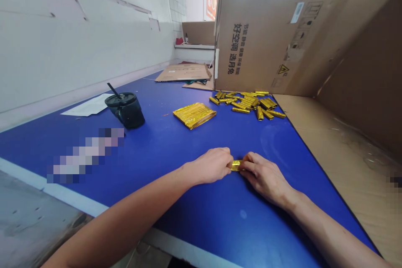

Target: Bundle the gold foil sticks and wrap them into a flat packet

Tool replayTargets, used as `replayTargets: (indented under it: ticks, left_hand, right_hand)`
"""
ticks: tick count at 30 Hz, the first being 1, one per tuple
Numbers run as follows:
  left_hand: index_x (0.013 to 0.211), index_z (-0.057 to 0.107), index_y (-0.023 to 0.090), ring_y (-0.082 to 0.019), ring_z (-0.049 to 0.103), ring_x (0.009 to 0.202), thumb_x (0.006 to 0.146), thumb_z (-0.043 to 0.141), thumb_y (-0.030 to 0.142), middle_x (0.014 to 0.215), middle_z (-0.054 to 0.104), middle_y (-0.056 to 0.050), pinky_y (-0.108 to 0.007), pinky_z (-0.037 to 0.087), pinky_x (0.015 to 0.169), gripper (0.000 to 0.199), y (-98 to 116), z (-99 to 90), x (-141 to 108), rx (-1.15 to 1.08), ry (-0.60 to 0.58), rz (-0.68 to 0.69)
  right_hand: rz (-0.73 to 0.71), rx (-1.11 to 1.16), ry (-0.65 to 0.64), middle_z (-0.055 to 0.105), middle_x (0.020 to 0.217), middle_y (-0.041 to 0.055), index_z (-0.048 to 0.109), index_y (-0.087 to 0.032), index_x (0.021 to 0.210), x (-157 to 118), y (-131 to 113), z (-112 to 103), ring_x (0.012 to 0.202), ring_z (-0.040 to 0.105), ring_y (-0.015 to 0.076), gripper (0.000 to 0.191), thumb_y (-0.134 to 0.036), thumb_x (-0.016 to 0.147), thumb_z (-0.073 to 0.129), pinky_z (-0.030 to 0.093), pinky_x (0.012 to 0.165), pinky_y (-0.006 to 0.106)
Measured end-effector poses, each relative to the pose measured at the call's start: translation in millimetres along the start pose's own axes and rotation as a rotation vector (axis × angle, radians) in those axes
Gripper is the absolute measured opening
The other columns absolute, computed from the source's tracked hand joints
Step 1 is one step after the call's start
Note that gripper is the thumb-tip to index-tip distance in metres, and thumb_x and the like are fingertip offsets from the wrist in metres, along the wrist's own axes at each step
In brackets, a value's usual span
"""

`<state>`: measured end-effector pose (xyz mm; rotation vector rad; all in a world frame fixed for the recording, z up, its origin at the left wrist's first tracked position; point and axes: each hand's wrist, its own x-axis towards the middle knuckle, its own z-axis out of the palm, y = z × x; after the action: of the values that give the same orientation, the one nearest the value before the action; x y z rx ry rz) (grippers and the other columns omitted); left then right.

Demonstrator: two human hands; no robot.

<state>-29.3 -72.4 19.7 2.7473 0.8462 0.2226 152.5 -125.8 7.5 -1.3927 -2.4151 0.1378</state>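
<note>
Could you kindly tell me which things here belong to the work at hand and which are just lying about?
Part of the work: left hand; right hand; gold foil piece; pile of gold foil rolls; stack of gold foil sheets.

Lying about: dark lidded cup with straw; white paper; flattened cardboard.

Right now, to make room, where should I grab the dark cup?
Grip the cup around its body below the lid, coming from the near side: it stands upright, and the lid and leaning straw likely make the top a poorer hold.
</note>
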Motion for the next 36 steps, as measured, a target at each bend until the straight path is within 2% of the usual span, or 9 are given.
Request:
replayTargets:
  ticks: [3, 12, 19, 22, 25, 29, 32, 34, 36]
  left_hand:
    - [0.068, 0.057, 0.016, -0.015, 0.054, 0.073, 0.077, 0.045, 0.017, 0.077, 0.053, -0.003, -0.024, 0.039, 0.067, 0.015, 0.7, -0.2, 0.2, -0.009, -0.010, -0.024]
    - [0.075, 0.061, 0.019, -0.015, 0.053, 0.071, 0.080, 0.044, 0.024, 0.077, 0.054, -0.002, -0.024, 0.038, 0.064, 0.018, -2.6, -0.6, 2.0, -0.068, -0.021, -0.133]
    - [0.084, 0.059, 0.019, -0.015, 0.054, 0.071, 0.076, 0.050, 0.026, 0.077, 0.057, -0.001, -0.023, 0.039, 0.063, 0.013, -5.5, -0.7, 4.8, -0.153, 0.046, -0.199]
    - [0.085, 0.060, 0.020, -0.016, 0.054, 0.072, 0.073, 0.055, 0.029, 0.079, 0.055, -0.002, -0.024, 0.040, 0.065, 0.016, -7.4, 0.8, 4.3, -0.090, 0.061, -0.170]
    - [0.085, 0.061, 0.020, -0.017, 0.054, 0.075, 0.074, 0.052, 0.024, 0.080, 0.055, -0.003, -0.025, 0.041, 0.068, 0.015, -7.8, 2.4, 3.5, -0.022, 0.064, -0.123]
    - [0.083, 0.063, 0.018, -0.018, 0.055, 0.079, 0.078, 0.042, 0.018, 0.079, 0.057, -0.004, -0.027, 0.041, 0.072, 0.021, -8.0, 4.1, 5.1, 0.020, 0.097, -0.136]
    - [0.079, 0.062, 0.018, -0.017, 0.055, 0.077, 0.078, 0.040, 0.017, 0.080, 0.060, -0.004, -0.027, 0.041, 0.070, 0.022, -8.0, 3.6, 6.9, -0.047, 0.118, -0.182]
    - [0.079, 0.060, 0.019, -0.016, 0.056, 0.072, 0.078, 0.040, 0.019, 0.077, 0.061, -0.002, -0.025, 0.041, 0.065, 0.020, -6.7, 2.1, 7.0, -0.149, 0.118, -0.230]
    - [0.079, 0.059, 0.019, -0.014, 0.055, 0.066, 0.077, 0.040, 0.019, 0.073, 0.062, 0.000, -0.023, 0.040, 0.060, 0.020, -3.9, 0.1, 6.3, -0.254, 0.112, -0.259]
  right_hand:
    - [0.007, 0.006, 0.003, 0.056, 0.080, 0.0036, 0.061, -0.022, 0.081, 2.5, 0.2, 2.1, 0.073, 0.051, 0.0145, 0.024, -0.020, 0.086, 0.038, 0.042, 0.066, 0.026]
    - [0.073, 0.082, -0.057, 0.056, 0.075, 0.0014, 0.061, -0.022, 0.078, 10.0, 8.3, 3.5, 0.074, 0.050, 0.0147, 0.020, -0.021, 0.085, 0.042, 0.040, 0.067, 0.026]
    - [0.067, 0.066, -0.037, 0.056, 0.075, 0.0017, 0.062, -0.022, 0.079, 8.3, 3.9, 0.4, 0.074, 0.051, 0.0149, 0.020, -0.019, 0.083, 0.043, 0.041, 0.067, 0.027]
    - [0.043, 0.067, -0.015, 0.057, 0.077, 0.0020, 0.062, -0.023, 0.080, 4.9, 0.6, -1.5, 0.074, 0.051, 0.0152, 0.019, -0.021, 0.083, 0.043, 0.042, 0.068, 0.028]
    - [0.038, 0.105, 0.010, 0.057, 0.075, 0.0021, 0.062, -0.023, 0.079, 2.5, -0.9, -2.0, 0.073, 0.052, 0.0156, 0.020, -0.024, 0.083, 0.043, 0.042, 0.068, 0.029]
    - [0.126, 0.214, 0.115, 0.058, 0.075, 0.0025, 0.060, -0.021, 0.079, 1.9, 1.9, 0.3, 0.072, 0.053, 0.0155, 0.018, -0.027, 0.083, 0.043, 0.044, 0.068, 0.029]
    - [0.244, 0.274, 0.217, 0.058, 0.078, 0.0030, 0.058, -0.020, 0.085, 2.2, 5.3, 2.2, 0.068, 0.054, 0.0151, 0.016, -0.030, 0.080, 0.047, 0.044, 0.065, 0.029]
    - [0.297, 0.340, 0.233, 0.060, 0.081, 0.0033, 0.056, -0.020, 0.094, 2.4, 7.1, 2.7, 0.068, 0.055, 0.0151, 0.022, -0.033, 0.078, 0.050, 0.045, 0.064, 0.029]
    - [0.331, 0.450, 0.192, 0.062, 0.084, 0.0034, 0.056, -0.019, 0.099, 2.5, 8.0, 2.4, 0.071, 0.057, 0.0157, 0.029, -0.036, 0.077, 0.051, 0.045, 0.065, 0.028]
